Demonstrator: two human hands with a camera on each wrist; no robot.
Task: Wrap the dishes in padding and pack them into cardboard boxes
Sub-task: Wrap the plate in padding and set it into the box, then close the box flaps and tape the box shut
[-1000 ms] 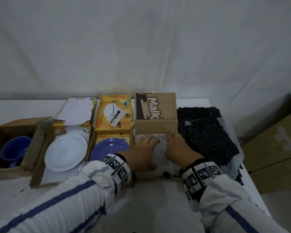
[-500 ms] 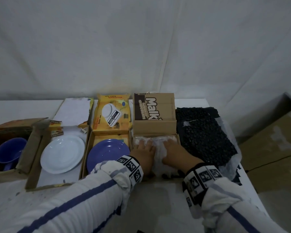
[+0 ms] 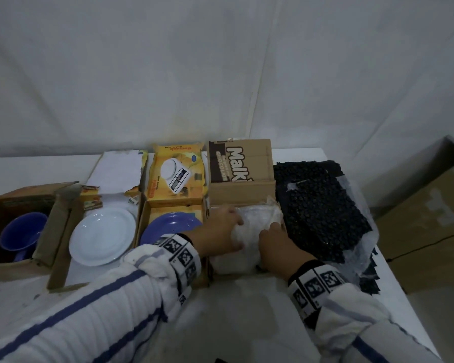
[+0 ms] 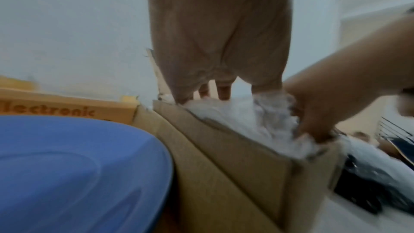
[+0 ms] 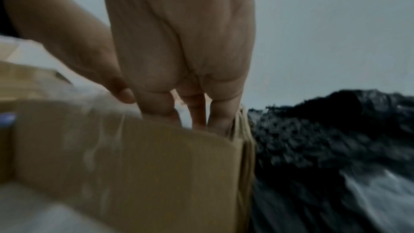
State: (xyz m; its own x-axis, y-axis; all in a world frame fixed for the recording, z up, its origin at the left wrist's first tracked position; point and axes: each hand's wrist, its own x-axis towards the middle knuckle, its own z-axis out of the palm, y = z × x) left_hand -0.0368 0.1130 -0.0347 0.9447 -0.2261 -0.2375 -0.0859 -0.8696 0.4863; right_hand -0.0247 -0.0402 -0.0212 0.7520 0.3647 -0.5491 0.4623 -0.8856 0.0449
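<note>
A dish bundle (image 3: 257, 224) wrapped in white padding sits in the open brown Malkist box (image 3: 241, 189) at the table's middle. My left hand (image 3: 220, 231) grips the bundle's left side, fingers over the top and thumb lower down. At the bundle's front right my right hand (image 3: 278, 242) holds it, fingers reaching down beside the box wall. The left wrist view shows the padding (image 4: 246, 112) bunched above the box wall (image 4: 224, 157), with right-hand fingers (image 4: 313, 127) dug into it. What is inside the wrap is hidden.
A blue plate (image 3: 171, 226) lies in the yellow scale box left of my hands. Further left are a white plate (image 3: 102, 235) on a flattened box and a blue cup (image 3: 21, 234) in a brown box. Black bubble wrap (image 3: 320, 205) covers the table's right end.
Both hands lay flat on top of the bundle before. Now they have shifted to its sides and the padding bulges up between them.
</note>
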